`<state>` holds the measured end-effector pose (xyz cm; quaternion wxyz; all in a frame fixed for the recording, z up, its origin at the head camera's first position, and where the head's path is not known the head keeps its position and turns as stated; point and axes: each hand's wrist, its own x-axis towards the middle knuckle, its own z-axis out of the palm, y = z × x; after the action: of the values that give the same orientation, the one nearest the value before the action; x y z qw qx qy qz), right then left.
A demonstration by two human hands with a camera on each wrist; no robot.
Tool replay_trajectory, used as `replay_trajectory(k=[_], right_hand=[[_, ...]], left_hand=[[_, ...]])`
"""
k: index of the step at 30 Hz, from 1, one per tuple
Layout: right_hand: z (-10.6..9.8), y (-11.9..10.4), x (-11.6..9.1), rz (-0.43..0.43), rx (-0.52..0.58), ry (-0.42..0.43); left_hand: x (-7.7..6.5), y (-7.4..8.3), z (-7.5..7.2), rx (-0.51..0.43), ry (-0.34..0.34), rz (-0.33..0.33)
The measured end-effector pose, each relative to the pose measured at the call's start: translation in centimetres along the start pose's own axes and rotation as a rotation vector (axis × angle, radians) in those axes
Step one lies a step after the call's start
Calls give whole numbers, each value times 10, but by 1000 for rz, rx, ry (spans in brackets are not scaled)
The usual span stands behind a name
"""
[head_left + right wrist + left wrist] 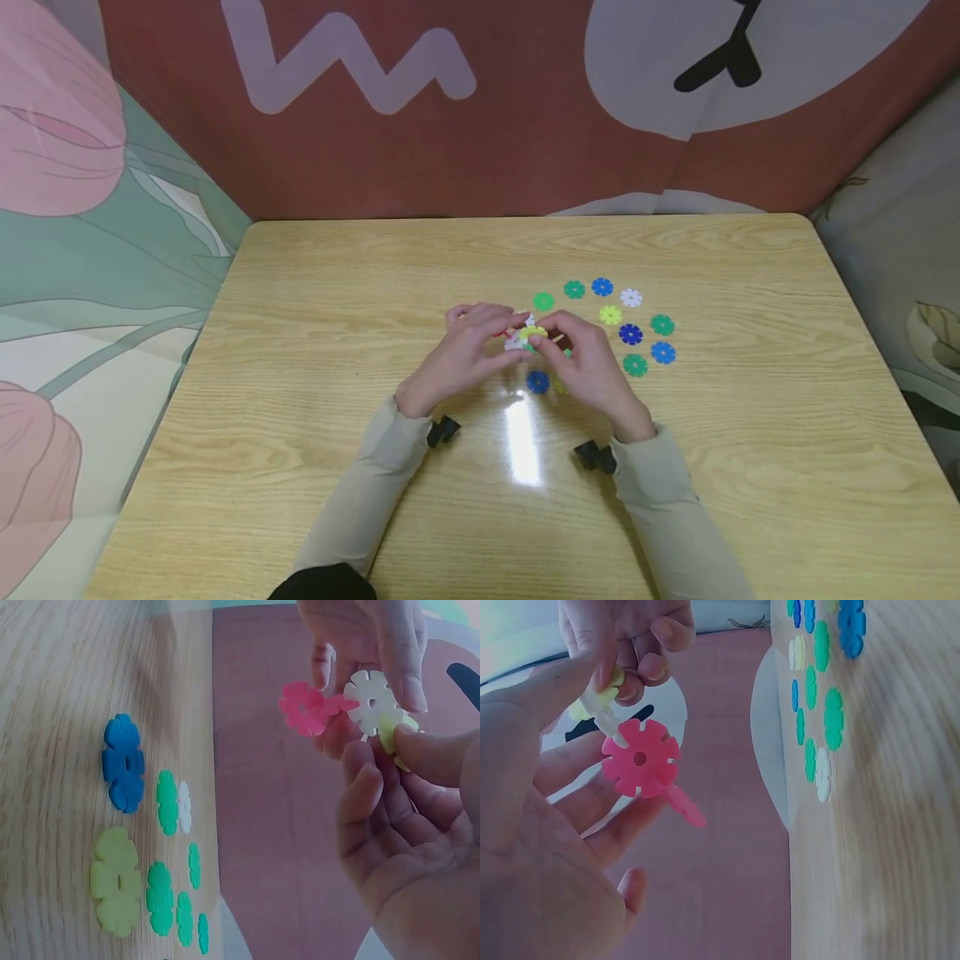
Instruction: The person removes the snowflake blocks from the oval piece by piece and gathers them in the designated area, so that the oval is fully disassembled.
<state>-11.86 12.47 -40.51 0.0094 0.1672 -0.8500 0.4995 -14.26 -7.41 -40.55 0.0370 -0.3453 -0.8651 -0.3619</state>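
Note:
Both hands meet above the table around a small chain of notched, flower-shaped plastic discs. My left hand (472, 342) holds the chain at a white disc (367, 694), thumb on one side and fingers behind. Two pink discs (654, 742), slotted into each other, stick out from the white one. My right hand (588, 358) pinches a yellow disc (387, 735) between thumb and fingers, right at the white disc's edge. In the head view the fingers hide part of the chain.
Loose discs lie on the wooden table (337, 292), mostly beyond and right of the hands: green (635, 365), blue (663, 352), white (631, 297) and yellow (611, 315). A blue disc (537, 382) lies nearer, beside a yellow one partly under the right hand. A printed wall (375, 158) stands behind.

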Motion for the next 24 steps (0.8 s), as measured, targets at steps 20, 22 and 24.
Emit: replay_trajectory(k=[20, 22, 24], right_hand=[[8, -3, -1, -90, -71, 79], [10, -3, -1, -102, -67, 99], [12, -3, -1, -106, -56, 111]], left_hand=[[0, 1, 1, 10, 20, 33], [0, 1, 1, 9, 26, 34], [1, 0, 1, 6, 35, 37]])
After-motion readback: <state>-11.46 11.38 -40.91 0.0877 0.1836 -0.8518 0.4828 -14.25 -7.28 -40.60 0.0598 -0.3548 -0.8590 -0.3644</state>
